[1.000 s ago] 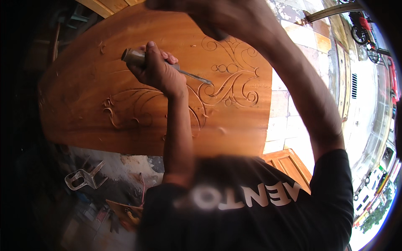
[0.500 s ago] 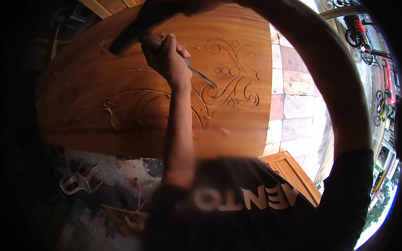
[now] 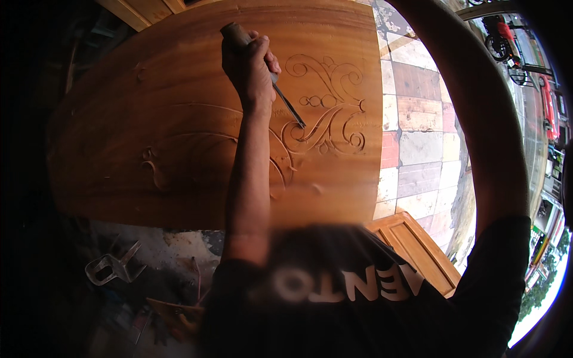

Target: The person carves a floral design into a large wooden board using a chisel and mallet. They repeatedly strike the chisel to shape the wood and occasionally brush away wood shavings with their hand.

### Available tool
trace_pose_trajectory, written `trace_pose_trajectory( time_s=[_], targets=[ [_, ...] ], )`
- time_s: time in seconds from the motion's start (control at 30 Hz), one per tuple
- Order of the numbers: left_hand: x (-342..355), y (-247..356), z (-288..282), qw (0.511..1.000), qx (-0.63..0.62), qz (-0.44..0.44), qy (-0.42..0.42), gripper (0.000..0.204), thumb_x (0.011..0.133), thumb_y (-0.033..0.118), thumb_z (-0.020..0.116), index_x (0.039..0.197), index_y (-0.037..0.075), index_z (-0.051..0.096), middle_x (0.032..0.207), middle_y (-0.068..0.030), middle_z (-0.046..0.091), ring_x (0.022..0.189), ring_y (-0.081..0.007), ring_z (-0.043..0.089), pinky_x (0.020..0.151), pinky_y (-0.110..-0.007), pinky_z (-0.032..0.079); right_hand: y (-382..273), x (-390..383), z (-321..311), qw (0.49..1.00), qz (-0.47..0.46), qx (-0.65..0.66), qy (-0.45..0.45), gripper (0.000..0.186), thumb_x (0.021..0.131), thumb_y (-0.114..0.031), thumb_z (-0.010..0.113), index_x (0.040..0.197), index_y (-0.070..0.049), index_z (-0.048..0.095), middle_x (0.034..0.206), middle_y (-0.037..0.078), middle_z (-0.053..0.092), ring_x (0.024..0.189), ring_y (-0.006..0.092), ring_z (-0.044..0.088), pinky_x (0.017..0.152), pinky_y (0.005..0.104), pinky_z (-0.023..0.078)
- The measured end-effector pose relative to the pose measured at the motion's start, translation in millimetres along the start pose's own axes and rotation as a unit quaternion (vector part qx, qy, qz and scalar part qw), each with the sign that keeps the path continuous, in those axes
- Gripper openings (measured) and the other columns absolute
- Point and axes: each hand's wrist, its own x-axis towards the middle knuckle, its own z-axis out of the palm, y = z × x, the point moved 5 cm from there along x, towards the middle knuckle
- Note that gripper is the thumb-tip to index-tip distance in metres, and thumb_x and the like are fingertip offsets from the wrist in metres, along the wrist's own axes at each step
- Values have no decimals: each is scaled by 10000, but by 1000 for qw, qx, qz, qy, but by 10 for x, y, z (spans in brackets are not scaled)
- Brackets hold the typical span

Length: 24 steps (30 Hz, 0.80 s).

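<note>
My left hand [image 3: 249,71] is closed around the wooden handle of a carving chisel [image 3: 289,106], and the handle's top end sticks up above the fist. The chisel's metal tip rests at a scroll line carved into a large brown wooden panel [image 3: 197,65]. Scrolls, small circles and leafy curves are cut or drawn across the panel's right half and middle. My right arm [image 3: 492,113] rises along the right side and leaves the picture at the top, so the right hand and anything in it are out of sight.
Tiled floor [image 3: 421,146] lies to the right of the panel, with a smaller panelled wooden board [image 3: 412,247] near my body. A plastic chair or stool [image 3: 113,265] is at lower left. Parked motorbikes [image 3: 501,45] show at the far right. Curled wood shavings [image 3: 316,189] lie on the panel.
My right hand, which held a dark mallet close to the chisel handle, has gone up out of view with it. The left hand and chisel stay at nearly the same spot.
</note>
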Motion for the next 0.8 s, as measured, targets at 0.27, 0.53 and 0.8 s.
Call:
trace_pose_trajectory(
  time_s=[0.27, 0.53, 0.8],
  targets=[
    [38, -89, 206, 995, 21, -41, -83, 205, 883, 88, 691, 1022, 85, 540, 647, -19, 509, 455, -99, 471, 436, -271, 412, 305, -293, 214, 981, -160, -37, -105, 758, 771, -57, 687, 1489, -201, 492, 1233, 181, 693, 1100, 352, 675, 937, 464, 531],
    [60, -185, 364, 987, 42, -64, -144, 215, 874, 104, 683, 1031, 60, 543, 618, -15, 518, 425, -95, 473, 420, -257, 408, 121, -521, 139, 974, 84, 32, -209, 814, 755, -62, 709, 1514, -244, 479, 1253, 136, 695, 1118, 302, 665, 942, 449, 535],
    [32, -251, 451, 981, 39, -80, -170, 191, 869, 111, 678, 1007, 63, 556, 611, -8, 522, 426, -98, 483, 413, -265, 411, 954, -527, 87, 978, -68, 176, 94, 813, 761, -26, 708, 1519, -207, 475, 1361, 141, 647, 1277, 318, 598, 1054, 444, 495]
  ],
)
